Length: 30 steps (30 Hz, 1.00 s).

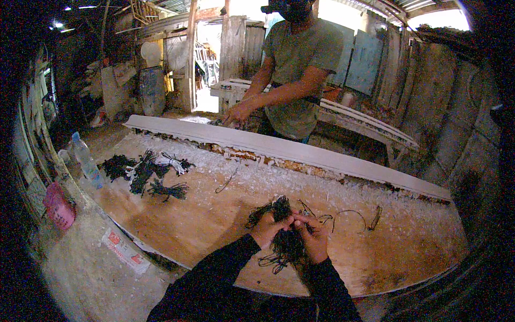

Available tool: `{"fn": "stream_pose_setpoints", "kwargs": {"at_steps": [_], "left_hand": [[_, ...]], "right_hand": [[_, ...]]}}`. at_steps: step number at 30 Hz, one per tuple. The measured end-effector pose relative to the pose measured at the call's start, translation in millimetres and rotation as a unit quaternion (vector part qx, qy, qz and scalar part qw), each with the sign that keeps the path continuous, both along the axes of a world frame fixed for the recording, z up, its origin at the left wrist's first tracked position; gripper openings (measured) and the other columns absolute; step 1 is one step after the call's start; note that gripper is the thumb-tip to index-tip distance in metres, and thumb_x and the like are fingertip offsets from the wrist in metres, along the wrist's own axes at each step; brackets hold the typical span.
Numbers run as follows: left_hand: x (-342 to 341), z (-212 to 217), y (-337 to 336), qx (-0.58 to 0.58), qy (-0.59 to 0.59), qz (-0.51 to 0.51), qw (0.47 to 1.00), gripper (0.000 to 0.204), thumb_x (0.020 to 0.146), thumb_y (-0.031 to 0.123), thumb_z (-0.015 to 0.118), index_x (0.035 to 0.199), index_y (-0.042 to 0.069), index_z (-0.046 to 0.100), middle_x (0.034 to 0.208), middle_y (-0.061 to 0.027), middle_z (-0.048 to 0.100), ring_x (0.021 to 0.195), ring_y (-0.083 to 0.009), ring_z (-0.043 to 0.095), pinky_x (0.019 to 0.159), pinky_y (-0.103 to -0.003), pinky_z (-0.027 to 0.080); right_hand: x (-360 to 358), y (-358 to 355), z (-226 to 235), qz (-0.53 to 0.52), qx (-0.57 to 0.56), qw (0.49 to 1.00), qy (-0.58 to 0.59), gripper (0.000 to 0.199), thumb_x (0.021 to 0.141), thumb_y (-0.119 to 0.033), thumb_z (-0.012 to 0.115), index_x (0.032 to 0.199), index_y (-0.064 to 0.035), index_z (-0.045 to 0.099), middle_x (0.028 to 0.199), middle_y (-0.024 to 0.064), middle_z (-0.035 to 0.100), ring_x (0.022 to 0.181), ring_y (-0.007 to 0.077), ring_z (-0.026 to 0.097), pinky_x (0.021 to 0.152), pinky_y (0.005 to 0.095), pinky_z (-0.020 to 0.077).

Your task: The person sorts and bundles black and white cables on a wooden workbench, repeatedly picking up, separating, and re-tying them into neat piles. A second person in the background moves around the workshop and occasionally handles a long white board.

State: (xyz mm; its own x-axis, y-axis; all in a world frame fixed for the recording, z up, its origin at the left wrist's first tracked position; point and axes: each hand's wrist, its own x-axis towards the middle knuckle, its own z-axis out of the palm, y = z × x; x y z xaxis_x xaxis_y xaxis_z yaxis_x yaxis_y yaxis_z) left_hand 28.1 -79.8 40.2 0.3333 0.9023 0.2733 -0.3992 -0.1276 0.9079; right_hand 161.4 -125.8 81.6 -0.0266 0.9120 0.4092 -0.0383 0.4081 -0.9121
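Observation:
Over the near middle of the wooden board [198, 231], both my hands are at a bundle of black strings [288, 248]. Its strands spread out above and below my fingers. My left hand [265, 231] is closed around the middle of the bundle. My right hand [315, 236] pinches at the same spot, its fingertips meeting the left thumb. Whether a separate strand lies between those fingertips is too small to make out. Loose black strings [374, 219] lie on the board to the right. Several more black bundles [142, 173] lie at the left, with white strands [171, 162] among them.
A long white moulding [279, 146] runs along the board's far edge, with white crumbs before it. Beyond stands a person [300, 70] with hands low near a bench [370, 129]. A plastic bottle [86, 158] and a pink basket [59, 206] are at the left.

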Motion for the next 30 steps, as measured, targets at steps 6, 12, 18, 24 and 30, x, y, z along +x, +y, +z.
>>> {"fn": "stream_pose_setpoints", "kwargs": {"at_steps": [6, 12, 18, 24, 30], "left_hand": [[0, -7, 9, -0.027, -0.065, 0.027, 0.997, 0.026, 0.081, 0.023, 0.062, 0.097, 0.003, 0.057, 0.071, 0.0017, 0.052, 0.065, -0.0088, 0.048, 0.063, -0.023, 0.040], [-11, 4, 8, -0.171, -0.165, 0.037, 0.971, 0.024, 0.081, 0.021, 0.063, 0.095, 0.003, 0.057, 0.068, 0.0009, 0.050, 0.064, -0.0101, 0.049, 0.065, -0.025, 0.043], [-19, 11, 10, -0.168, -0.233, 0.016, 0.958, 0.018, 0.081, 0.020, 0.062, 0.092, 0.007, 0.056, 0.067, 0.0009, 0.049, 0.065, -0.0116, 0.050, 0.066, -0.027, 0.045], [-23, 14, 8, -0.147, -0.238, -0.009, 0.960, 0.017, 0.082, 0.023, 0.061, 0.091, 0.010, 0.055, 0.069, 0.0005, 0.049, 0.066, -0.0121, 0.050, 0.068, -0.030, 0.046], [-23, 16, 5, -0.158, -0.242, -0.026, 0.957, 0.017, 0.082, 0.023, 0.060, 0.090, 0.010, 0.054, 0.072, 0.0008, 0.050, 0.066, -0.0119, 0.050, 0.070, -0.031, 0.047]], "right_hand": [[0, 0, 4, -0.031, 0.110, 0.985, -0.129, 0.017, 0.081, -0.002, 0.054, 0.096, -0.0034, 0.063, 0.109, 0.0102, 0.055, 0.101, 0.0210, 0.051, 0.091, 0.0309, 0.0368], [5, 8, 3, -0.105, 0.012, 0.994, -0.016, 0.031, 0.082, -0.004, 0.054, 0.112, -0.0050, 0.051, 0.105, 0.0065, 0.054, 0.099, 0.0193, 0.050, 0.088, 0.0308, 0.0383], [7, 9, 0, -0.051, -0.036, 0.998, -0.023, 0.043, 0.078, -0.012, 0.064, 0.115, -0.0070, 0.044, 0.104, 0.0072, 0.053, 0.095, 0.0167, 0.050, 0.085, 0.0293, 0.0394], [2, 7, -4, 0.033, -0.177, 0.981, 0.071, 0.043, 0.073, -0.008, 0.068, 0.108, -0.0062, 0.044, 0.101, 0.0059, 0.053, 0.087, 0.0169, 0.052, 0.075, 0.0313, 0.0460], [5, 0, 7, 0.120, -0.213, 0.965, 0.091, 0.036, 0.076, -0.006, 0.064, 0.107, -0.0061, 0.047, 0.085, 0.0047, 0.057, 0.074, 0.0139, 0.055, 0.066, 0.0267, 0.0456]]}}
